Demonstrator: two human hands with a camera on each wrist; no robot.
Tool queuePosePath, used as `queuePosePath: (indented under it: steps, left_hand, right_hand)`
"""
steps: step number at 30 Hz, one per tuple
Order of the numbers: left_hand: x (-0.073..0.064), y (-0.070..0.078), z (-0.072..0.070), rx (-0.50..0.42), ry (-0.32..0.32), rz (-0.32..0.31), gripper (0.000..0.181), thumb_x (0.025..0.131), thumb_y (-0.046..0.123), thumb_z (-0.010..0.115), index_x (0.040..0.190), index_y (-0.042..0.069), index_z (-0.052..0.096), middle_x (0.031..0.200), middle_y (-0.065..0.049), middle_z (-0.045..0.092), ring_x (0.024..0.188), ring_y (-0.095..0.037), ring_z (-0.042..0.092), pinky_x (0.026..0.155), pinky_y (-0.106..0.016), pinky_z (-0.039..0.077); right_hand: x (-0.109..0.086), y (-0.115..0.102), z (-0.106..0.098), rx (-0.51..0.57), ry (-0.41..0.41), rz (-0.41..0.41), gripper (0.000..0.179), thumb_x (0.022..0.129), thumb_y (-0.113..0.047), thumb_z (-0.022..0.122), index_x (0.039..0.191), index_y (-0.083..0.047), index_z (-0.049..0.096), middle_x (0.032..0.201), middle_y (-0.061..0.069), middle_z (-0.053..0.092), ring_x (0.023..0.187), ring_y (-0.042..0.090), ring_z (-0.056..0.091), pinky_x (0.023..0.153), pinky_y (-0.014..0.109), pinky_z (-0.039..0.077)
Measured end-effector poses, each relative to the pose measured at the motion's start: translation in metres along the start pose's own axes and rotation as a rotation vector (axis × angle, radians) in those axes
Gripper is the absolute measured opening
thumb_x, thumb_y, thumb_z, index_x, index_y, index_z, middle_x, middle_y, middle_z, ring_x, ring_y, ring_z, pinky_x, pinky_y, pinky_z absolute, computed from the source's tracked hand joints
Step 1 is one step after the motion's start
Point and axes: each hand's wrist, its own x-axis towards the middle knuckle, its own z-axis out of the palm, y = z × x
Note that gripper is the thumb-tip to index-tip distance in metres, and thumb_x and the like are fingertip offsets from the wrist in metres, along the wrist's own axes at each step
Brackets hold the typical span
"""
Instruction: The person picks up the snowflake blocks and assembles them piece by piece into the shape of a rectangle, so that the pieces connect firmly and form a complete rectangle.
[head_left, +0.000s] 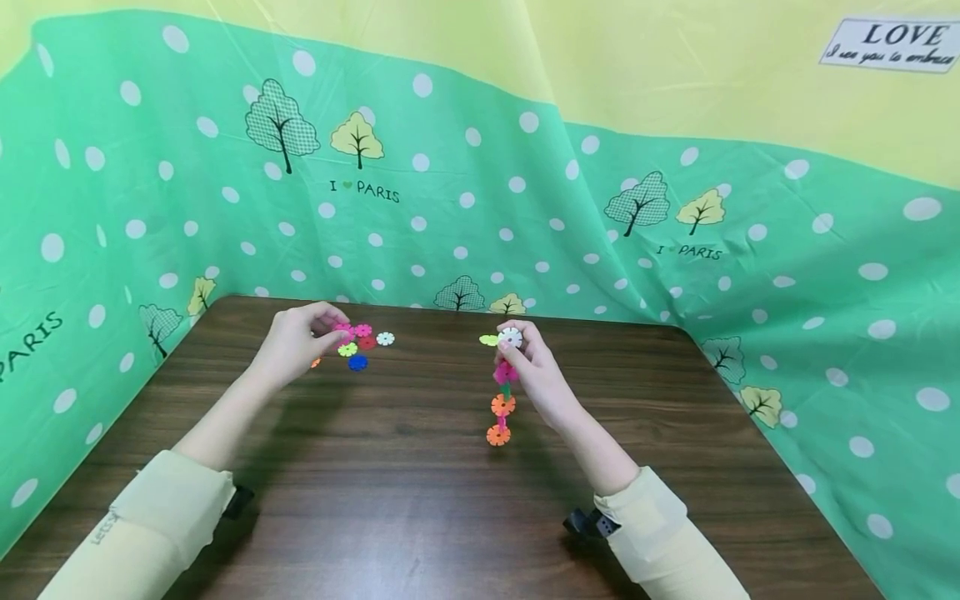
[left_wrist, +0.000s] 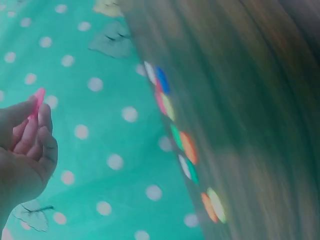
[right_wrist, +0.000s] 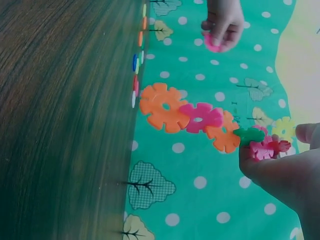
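My left hand (head_left: pixel 296 342) pinches a pink snowflake disc (left_wrist: pixel 39 100) between thumb and fingers, raised above the far left of the table. Behind and below it lie loose snowflake discs, among them a blue disc (head_left: pixel 357 363), a red disc (head_left: pixel 367 342) and a white disc (head_left: pixel 386 338). My right hand (head_left: pixel 543 379) grips the upper end of a chain of joined snowflake discs (right_wrist: pixel 164 106). Orange, pink and green pieces hang down from the fingers, while a white one and a yellow one show at the top. The fingers partly cover the upper joints.
The dark wooden table (head_left: pixel 405 492) ends at a green dotted curtain (head_left: pixel 465 225) at the back and sides. In the left wrist view, a blurred row of discs, with an orange disc (left_wrist: pixel 188 147) among them, lies near the table edge.
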Motion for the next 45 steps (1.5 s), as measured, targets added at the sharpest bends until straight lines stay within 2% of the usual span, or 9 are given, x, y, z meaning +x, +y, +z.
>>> queuePosePath:
  steps: [4,7,13,19,26,34,41,45]
  left_hand:
    - [-0.001,0.023,0.004,-0.087,0.070,-0.025,0.014,0.083,0.019,0.074,0.093,0.012,0.068,0.079,-0.004,0.071,0.069,-0.018,0.065,0.056,-0.023,0.048]
    - [-0.002,0.038,0.007,-0.142,0.108,-0.039,0.017,0.082,0.025,0.074,0.093,0.014,0.068,0.078,-0.001,0.071,0.068,-0.016,0.064,0.057,-0.022,0.048]
    - [-0.004,0.062,0.014,-0.224,0.165,-0.026,0.021,0.082,0.030,0.074,0.094,0.014,0.069,0.079,0.000,0.071,0.067,-0.014,0.063,0.057,-0.021,0.050]
    - [-0.006,0.078,0.024,-0.343,0.191,-0.029,0.019,0.080,0.025,0.076,0.094,0.013,0.068,0.079,-0.002,0.072,0.066,-0.016,0.067,0.058,-0.020,0.051]
    - [-0.007,0.097,0.036,-0.454,0.221,0.000,0.014,0.082,0.014,0.074,0.093,0.009,0.068,0.084,-0.006,0.073,0.067,-0.016,0.069,0.061,-0.021,0.054]
    - [-0.017,0.134,0.033,-0.463,0.233,0.037,0.013,0.080,0.001,0.072,0.090,-0.001,0.064,0.082,-0.015,0.072,0.066,-0.025,0.068,0.060,-0.022,0.054]
    - [-0.011,0.113,0.056,-0.512,0.223,0.084,0.015,0.080,0.011,0.075,0.091,0.007,0.066,0.080,-0.007,0.072,0.064,-0.017,0.067,0.059,-0.024,0.054]
    - [-0.011,0.112,0.059,-0.522,0.204,0.088,0.015,0.079,0.015,0.077,0.090,0.011,0.066,0.079,-0.003,0.073,0.063,-0.011,0.066,0.058,-0.026,0.054]
  right_hand:
    - [0.000,-0.001,0.002,-0.039,0.017,-0.004,0.030,0.099,-0.012,0.048,0.125,-0.002,0.040,0.092,0.020,0.050,0.069,0.016,0.056,0.067,0.024,0.050]
    - [0.000,-0.002,0.004,-0.067,0.025,-0.011,0.031,0.098,-0.013,0.050,0.126,-0.002,0.043,0.093,0.019,0.051,0.071,0.016,0.056,0.067,0.025,0.049]
    - [-0.001,-0.005,0.008,-0.101,0.025,-0.023,0.032,0.095,-0.013,0.056,0.125,-0.006,0.049,0.099,0.017,0.053,0.076,0.017,0.055,0.069,0.021,0.048]
    - [-0.001,-0.008,0.013,-0.142,0.027,-0.045,0.034,0.093,-0.014,0.060,0.125,-0.005,0.052,0.096,0.009,0.055,0.077,0.014,0.057,0.067,0.020,0.048]
    - [0.000,-0.013,0.020,-0.127,0.030,-0.066,0.032,0.092,-0.014,0.061,0.123,-0.007,0.056,0.093,0.006,0.056,0.074,0.013,0.056,0.063,0.019,0.045]
    - [0.000,-0.015,0.025,-0.141,0.014,-0.080,0.030,0.092,-0.014,0.062,0.120,-0.006,0.058,0.091,0.008,0.058,0.073,0.014,0.056,0.062,0.022,0.046]
    - [0.001,-0.015,0.029,-0.132,-0.016,-0.091,0.029,0.093,-0.015,0.060,0.121,-0.007,0.056,0.084,0.011,0.060,0.070,0.015,0.057,0.061,0.023,0.046]
    - [0.001,-0.014,0.030,-0.132,-0.024,-0.097,0.029,0.093,-0.016,0.060,0.121,-0.007,0.056,0.084,0.013,0.060,0.070,0.015,0.058,0.062,0.023,0.047]
